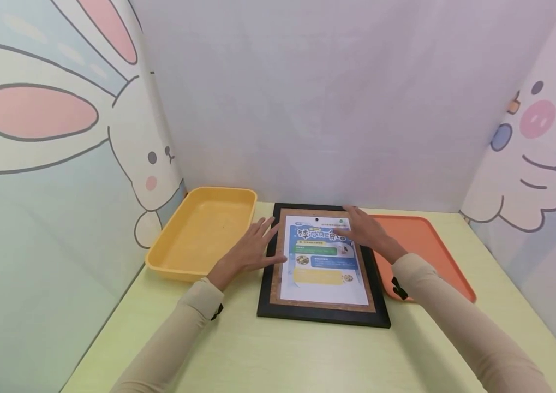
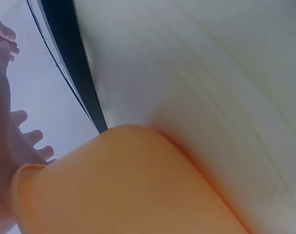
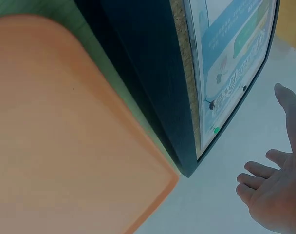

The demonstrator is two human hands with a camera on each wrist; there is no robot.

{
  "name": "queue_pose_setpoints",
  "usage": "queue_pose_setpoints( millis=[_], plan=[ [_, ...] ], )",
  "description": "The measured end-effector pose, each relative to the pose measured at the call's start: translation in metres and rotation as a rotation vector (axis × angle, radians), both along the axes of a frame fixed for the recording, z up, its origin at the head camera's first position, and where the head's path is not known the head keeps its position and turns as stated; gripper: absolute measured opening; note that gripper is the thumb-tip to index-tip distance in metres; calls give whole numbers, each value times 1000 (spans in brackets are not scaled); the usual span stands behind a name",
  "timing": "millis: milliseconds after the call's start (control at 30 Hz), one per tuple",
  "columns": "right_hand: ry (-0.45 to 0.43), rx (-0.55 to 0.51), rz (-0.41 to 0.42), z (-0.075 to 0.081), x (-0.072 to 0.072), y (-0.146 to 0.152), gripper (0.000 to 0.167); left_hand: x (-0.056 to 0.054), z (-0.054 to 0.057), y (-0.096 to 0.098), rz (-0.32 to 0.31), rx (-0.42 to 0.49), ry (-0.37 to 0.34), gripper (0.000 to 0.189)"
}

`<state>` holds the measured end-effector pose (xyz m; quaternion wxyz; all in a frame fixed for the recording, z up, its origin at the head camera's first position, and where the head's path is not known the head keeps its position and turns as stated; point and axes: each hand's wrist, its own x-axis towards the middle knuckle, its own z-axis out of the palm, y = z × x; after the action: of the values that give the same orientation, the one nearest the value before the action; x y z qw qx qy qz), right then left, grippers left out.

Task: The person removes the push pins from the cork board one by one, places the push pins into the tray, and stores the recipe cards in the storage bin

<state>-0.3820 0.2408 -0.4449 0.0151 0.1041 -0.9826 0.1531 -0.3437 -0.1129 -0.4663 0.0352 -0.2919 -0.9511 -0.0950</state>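
Observation:
A cork board (image 1: 275, 284) in a black frame (image 1: 324, 319) lies on the table, bearing a printed paper sheet (image 1: 324, 292) with coloured text blocks. In the right wrist view, a green pushpin (image 3: 216, 130) and two black pushpins (image 3: 212, 105) sit along the sheet's edge. My left hand (image 1: 253, 248), fingers spread, is over the frame's left side, thumb reaching towards the sheet. Above the upper right corner of the board is my right hand (image 1: 368, 229), its fingers extended and apart. Both hands hold nothing.
Left of the board stands a yellow tray (image 1: 169, 271) with raised sides. A flat orange tray (image 1: 422, 245) lies to the right, beneath my right forearm. Pale walls with cartoon animals enclose the light table (image 1: 297, 360) at the back and both sides.

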Motion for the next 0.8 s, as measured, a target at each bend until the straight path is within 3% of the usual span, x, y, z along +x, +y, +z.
queue_pose_setpoints(
  millis=[367,800],
  plan=[
    [-15,-61,12,-8,-1,-4,96,1,2,11,-17,17,-28,99],
    [-37,-67,-6,-7,-7,-10,96,2,-6,24,-70,-31,-9,96]
  ],
)
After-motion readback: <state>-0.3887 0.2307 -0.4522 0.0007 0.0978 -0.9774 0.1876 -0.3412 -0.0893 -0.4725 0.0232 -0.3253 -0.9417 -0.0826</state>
